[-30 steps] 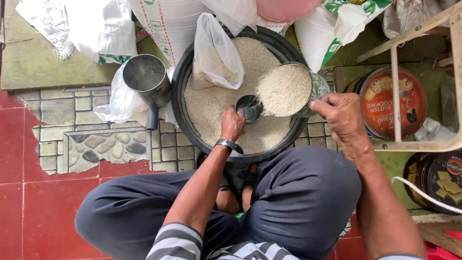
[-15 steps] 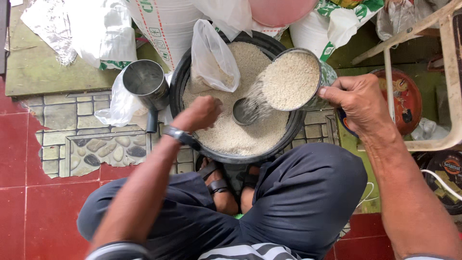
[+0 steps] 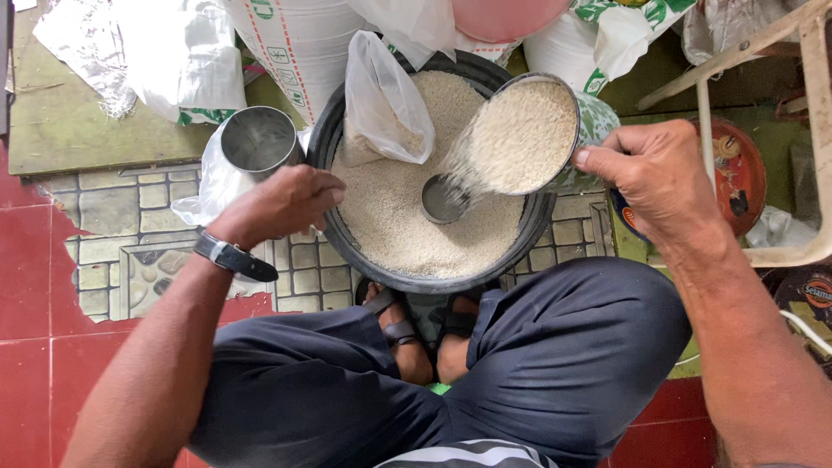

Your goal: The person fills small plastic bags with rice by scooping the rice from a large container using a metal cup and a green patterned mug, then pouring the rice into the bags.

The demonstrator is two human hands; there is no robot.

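A black basin (image 3: 342, 238) full of white rice sits on the floor between my knees. My right hand (image 3: 663, 178) grips a tilted metal can (image 3: 529, 134) heaped with rice, and grains spill from it into the basin. A small metal scoop (image 3: 442, 199) lies half buried in the rice under the stream. My left hand (image 3: 282, 201) hovers over the basin's left rim, fingers curled, holding nothing, a black watch on its wrist. A clear plastic bag (image 3: 381, 104) with some rice stands in the basin's far left.
An empty metal cup (image 3: 258, 140) stands left of the basin on a plastic bag. White sacks (image 3: 299, 43) lean behind. A round red tin (image 3: 737, 178) and a wooden frame (image 3: 810, 139) are at the right. My sandalled feet (image 3: 416, 334) rest under the basin's near edge.
My left hand left the scoop in the rice and drew back to the basin's left rim. My right hand tilted the can further, and rice now pours out.
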